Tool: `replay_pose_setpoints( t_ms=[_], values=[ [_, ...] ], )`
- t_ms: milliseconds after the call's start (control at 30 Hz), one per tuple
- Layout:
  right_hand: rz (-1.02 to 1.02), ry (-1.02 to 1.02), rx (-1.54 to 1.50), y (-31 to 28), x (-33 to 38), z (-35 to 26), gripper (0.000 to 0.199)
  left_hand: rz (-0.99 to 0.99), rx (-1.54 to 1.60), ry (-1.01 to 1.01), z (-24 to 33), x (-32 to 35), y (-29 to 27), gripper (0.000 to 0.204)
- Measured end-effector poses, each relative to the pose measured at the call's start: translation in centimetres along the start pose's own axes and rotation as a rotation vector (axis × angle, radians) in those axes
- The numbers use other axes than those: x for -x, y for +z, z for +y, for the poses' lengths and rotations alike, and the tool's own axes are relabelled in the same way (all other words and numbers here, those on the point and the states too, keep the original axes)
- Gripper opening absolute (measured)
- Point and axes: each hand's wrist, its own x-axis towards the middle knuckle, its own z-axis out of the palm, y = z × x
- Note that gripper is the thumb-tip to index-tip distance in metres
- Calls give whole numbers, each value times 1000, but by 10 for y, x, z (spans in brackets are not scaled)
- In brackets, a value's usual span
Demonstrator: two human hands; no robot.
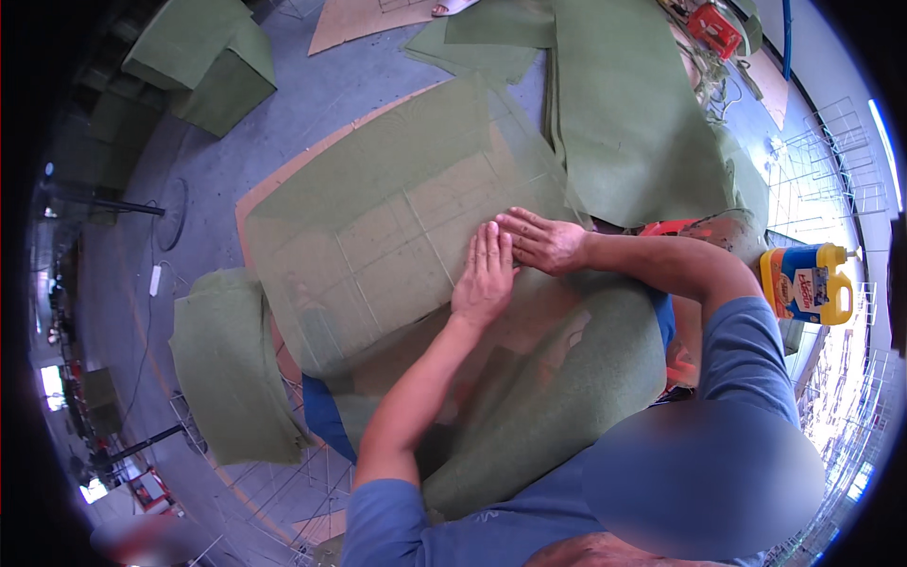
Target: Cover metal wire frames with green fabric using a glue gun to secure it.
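Sheer green mesh fabric [312, 236] lies across a thin wire grid frame [416, 213], whose rods show through it. Beneath them, a sheet of cardboard [248, 198] shows along the far and left edges. My left hand [484, 286] rests flat on the mesh near its right side, fingers straight and pointing away from me. Just right of it, my right hand [548, 246] also lies flat, its fingers pointing left toward the left fingertips. Neither hand grips anything. The near part of the green fabric [576, 378] drapes over my lap.
Folded green fabric [231, 369] is piled at the left. Large green sheets [633, 113] lie beyond my right arm. Green box shapes [194, 57] stand far left. A yellow jug [836, 293] is at the right, near wire racks [827, 161]. A red container [715, 30] sits far right.
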Motion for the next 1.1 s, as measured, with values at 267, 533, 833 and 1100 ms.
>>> replay_pose_setpoints(
  t_ms=[267, 533, 833, 1100],
  values=[
    [-357, 279, -168, -6, -20, -9, 78, 161, 202, -60, -5, 4, -25, 73],
    [-191, 115, -337, -13, -162, -82, 83, 33, 137, -178, -141, 180, -137, 70],
    [-177, -89, -133, 69, -224, -143, 58, 6, -1, -158, -157, 249, -84, 51],
    [-40, -22, -26, 71, -228, -159, 48, 202, -242, -370, -147, 253, -70, 38]
  ],
)
